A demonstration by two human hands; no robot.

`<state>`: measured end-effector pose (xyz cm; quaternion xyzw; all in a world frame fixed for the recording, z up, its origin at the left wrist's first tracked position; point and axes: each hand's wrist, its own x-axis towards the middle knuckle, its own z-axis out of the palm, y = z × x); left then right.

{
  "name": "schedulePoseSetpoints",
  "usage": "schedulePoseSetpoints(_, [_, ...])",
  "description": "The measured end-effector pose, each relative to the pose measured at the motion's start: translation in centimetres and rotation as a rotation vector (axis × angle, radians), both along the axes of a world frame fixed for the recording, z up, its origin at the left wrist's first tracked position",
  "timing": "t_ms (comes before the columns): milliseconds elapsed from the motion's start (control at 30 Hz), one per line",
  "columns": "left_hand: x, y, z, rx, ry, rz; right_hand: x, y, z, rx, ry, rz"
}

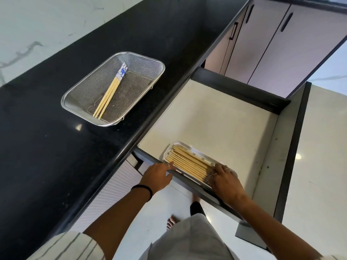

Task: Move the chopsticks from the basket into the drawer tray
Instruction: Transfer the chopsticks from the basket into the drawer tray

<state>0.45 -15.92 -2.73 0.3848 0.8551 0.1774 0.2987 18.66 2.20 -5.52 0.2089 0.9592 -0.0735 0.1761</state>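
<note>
Settling chopsticks in the tray (228, 167), both hands rest fingers down, each grip holding nothing: left hand (156, 176), right hand (225, 180). Next comes the basket (78, 94) at ten o'clock, where a last bundle (110, 91) waits.

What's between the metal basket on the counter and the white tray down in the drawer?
In the head view, only bare black counter and its rounded front edge lie between the basket and the tray, then a strip of pale drawer floor.

Basket (142, 62): fine metal mesh. Chopsticks (110, 91): pale wood. Counter (56, 147): glossy black stone. Tray (201, 153): white, smooth.
</note>
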Motion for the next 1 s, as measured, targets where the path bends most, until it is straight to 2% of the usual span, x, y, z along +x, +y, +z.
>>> schedulePoseSetpoints(133, [0.1,0.0,0.0,-0.005,0.008,0.003,-0.4,0.3,0.3,0.050,0.007,0.003])
schedulePoseSetpoints(300, [0.2,0.1,0.0,-0.005,0.018,0.014,-0.4,0.3,0.1,0.004,0.029,0.004])
schedulePoseSetpoints(367, [0.3,0.1,0.1,-0.009,0.024,0.017,-0.2,0.2,0.0,-0.074,0.079,-0.016])
schedulePoseSetpoints(467, [0.5,0.2,0.2,-0.019,0.022,0.027,-0.2,0.2,-0.3,-0.298,0.125,-0.108])
schedulePoseSetpoints(533, [0.6,0.2,0.2,-0.022,0.026,0.030,-0.1,0.3,-0.6,-0.381,0.075,-0.139])
schedulePoseSetpoints(700, [0.7,0.2,0.4,-0.026,0.028,0.024,0.3,0.1,-0.8,-0.405,0.024,-0.038])
schedulePoseSetpoints(1000, [0.8,0.2,0.5,-0.028,0.018,0.047,0.2,0.4,0.0,-0.468,-0.044,-0.039])
